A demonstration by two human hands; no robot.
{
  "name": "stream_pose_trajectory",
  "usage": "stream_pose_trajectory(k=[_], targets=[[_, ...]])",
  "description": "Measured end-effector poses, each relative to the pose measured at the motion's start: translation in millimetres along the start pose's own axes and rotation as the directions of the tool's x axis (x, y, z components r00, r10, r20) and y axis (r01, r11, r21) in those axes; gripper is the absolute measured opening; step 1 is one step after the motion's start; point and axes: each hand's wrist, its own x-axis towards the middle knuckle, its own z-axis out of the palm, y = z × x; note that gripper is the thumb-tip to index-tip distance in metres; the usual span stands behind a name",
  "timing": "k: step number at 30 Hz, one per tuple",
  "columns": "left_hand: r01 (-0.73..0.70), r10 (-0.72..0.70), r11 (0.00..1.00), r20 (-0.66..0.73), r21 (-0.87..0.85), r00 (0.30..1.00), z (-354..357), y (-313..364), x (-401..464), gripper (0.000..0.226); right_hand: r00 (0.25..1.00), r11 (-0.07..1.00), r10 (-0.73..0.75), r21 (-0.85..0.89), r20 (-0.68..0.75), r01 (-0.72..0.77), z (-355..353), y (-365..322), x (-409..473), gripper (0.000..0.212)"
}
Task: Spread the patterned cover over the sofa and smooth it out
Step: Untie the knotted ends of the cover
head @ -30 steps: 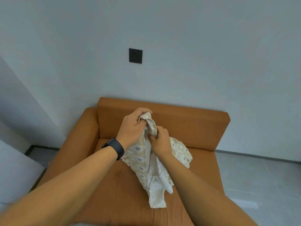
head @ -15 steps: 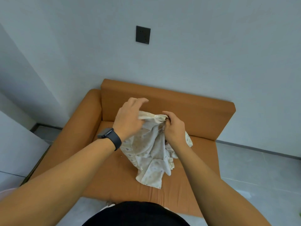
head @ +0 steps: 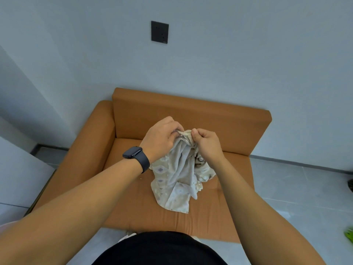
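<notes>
Gripping a bunched edge of the patterned cover (head: 176,176) between them, the left hand (head: 160,139) and the right hand (head: 207,145) hold the cloth up above the seat of an orange sofa (head: 191,113). Both hands are curled, fingers and thumbs pinching the gathered top hem, knuckles nearly touching. The cream fabric hangs crumpled from that grip, its lower folds resting on the middle of the seat cushion, well short of the front edge, the left armrest and the backrest. Bare orange cushion shows on every side of the bundle. A dark watch (head: 136,156) sits on the left wrist. The sofa's back stands against a pale wall bearing a dark wall plate (head: 159,32); grey tiled floor (head: 298,190) lies open along the sofa's right side.
</notes>
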Motion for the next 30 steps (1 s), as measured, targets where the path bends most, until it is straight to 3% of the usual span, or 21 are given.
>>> stream_pose_trajectory(k=[3,7,10,12,14,16,18,20,26,30], targets=[[-0.044,0.040,0.998,-0.099,-0.040,0.994,-4,2,3,0.021,0.996,0.989,0.084,0.119,0.012,-0.085,-8,-8,17,0.044],[-0.106,0.085,0.990,-0.222,-0.088,0.971,-16,12,6,0.023,0.965,0.977,0.206,0.095,-0.165,-0.192,-18,-8,52,0.044],[-0.060,0.024,0.991,-0.279,-0.121,0.960,-24,17,9,0.024,0.972,0.989,0.139,-0.032,-0.187,-0.147,-17,-18,55,0.043],[-0.025,-0.008,0.992,-0.252,-0.125,0.968,-27,17,12,0.024,0.975,0.991,-0.006,-0.132,-0.223,-0.024,-11,-33,43,0.023],[-0.001,-0.025,0.993,-0.218,-0.117,0.976,-30,16,14,0.023,0.933,0.981,-0.160,-0.154,-0.321,0.115,-2,-45,22,0.019],[0.022,-0.047,0.991,-0.189,-0.133,0.981,-29,16,15,0.023,0.924,0.972,-0.230,-0.123,-0.306,0.201,9,-44,-1,0.022],[0.054,-0.080,0.987,-0.174,-0.152,0.981,-27,18,16,0.024,0.973,0.978,-0.183,-0.126,-0.142,0.165,24,-33,-12,0.021],[0.070,-0.098,0.983,-0.162,-0.168,0.982,-23,23,18,0.024,0.986,0.975,-0.147,-0.178,-0.082,0.131,35,-17,-9,0.022],[0.093,-0.138,0.974,-0.215,-0.206,0.967,-21,34,29,0.022,0.963,0.973,-0.115,-0.224,-0.244,0.059,42,11,18,0.026],[0.080,-0.131,0.972,-0.227,-0.221,0.965,-22,40,38,0.022,0.916,0.962,-0.169,-0.262,-0.363,0.074,38,6,30,0.036]])
